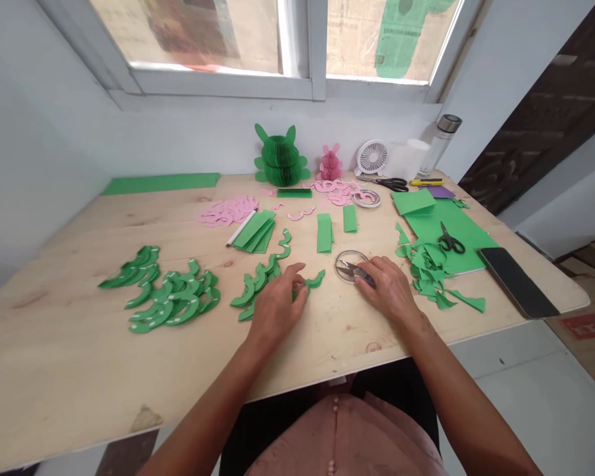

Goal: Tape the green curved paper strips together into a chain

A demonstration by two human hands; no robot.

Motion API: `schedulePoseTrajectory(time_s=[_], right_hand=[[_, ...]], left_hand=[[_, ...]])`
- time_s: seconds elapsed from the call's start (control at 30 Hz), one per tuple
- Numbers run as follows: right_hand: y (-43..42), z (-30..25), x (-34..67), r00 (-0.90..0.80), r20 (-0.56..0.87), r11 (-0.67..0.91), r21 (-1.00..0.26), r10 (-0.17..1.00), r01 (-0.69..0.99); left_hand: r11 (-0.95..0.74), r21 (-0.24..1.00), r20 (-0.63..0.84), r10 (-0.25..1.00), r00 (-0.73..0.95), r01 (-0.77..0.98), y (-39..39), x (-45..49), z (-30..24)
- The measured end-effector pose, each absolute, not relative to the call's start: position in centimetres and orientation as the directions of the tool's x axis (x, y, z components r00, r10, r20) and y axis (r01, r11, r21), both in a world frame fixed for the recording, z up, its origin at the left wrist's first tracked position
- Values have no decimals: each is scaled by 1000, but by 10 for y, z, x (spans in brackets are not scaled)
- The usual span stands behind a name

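My left hand [279, 303] is closed at the thumb and fingers around one end of a wavy green paper cutout [316, 279] with small white strips on it. Beside that hand, on its left, lies a pile of similar green cutouts [252, 285]. Under my right hand [389, 285] is a small pair of snips [356, 272], gripped at the handle end, with the blades pointing left. The blades lie over a clear tape roll [344, 252] flat on the table. The fingertips of my right hand are partly hidden.
More green cutouts [176, 301] are heaped at left, pink cutouts [231, 210] behind. Folded green cards [324, 233] lie mid-table. At right are green scraps [429, 268], black scissors [450, 239] and a phone [518, 281]. Paper figures [280, 160] and a fan [371, 157] stand behind.
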State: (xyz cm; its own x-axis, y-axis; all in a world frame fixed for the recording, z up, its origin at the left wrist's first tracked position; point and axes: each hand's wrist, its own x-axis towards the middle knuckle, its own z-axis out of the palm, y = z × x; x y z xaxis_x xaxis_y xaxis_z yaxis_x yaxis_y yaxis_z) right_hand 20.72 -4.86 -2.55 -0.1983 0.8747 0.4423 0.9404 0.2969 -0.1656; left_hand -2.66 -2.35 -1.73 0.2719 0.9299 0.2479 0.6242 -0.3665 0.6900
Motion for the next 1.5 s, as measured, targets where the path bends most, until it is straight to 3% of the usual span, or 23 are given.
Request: schedulePoseTrajectory(time_s=[0.17,0.3,0.6,0.77,0.87,1.0,1.13,1.3,1.5], right_hand=[[-50,-25,205,-176,419,270,-176,891,947],[-50,-24,205,-173,413,266,-181,894,947],[-49,-24,205,-130,479,269,-234,868,934],[-49,-20,205,-4,606,316,-408,795,857],[-54,-9,198,31,488,308,-598,872,740],[-59,4,176,-25,94,96,-911,995,402],[-56,3,149,-29,-191,-190,-981,981,27],[-49,-2,130,-9,-244,-243,-960,970,-136],[-43,-3,126,26,-186,-182,-976,982,-116]], left_hand=[[-486,396,341,865,367,779,-34,-23,-25],[-494,302,352,853,386,815,-36,-20,-25],[-417,444,333,898,286,793,-36,-21,-26],[-395,550,440,886,147,736,-37,-22,-21],[-404,597,497,865,76,693,-38,-23,-16],[-452,593,586,810,27,666,-42,-20,-10],[-557,461,692,713,113,690,-47,-14,-10],[-646,317,749,620,235,695,-50,-9,-18],[-671,358,691,658,299,649,-55,-9,-19]])
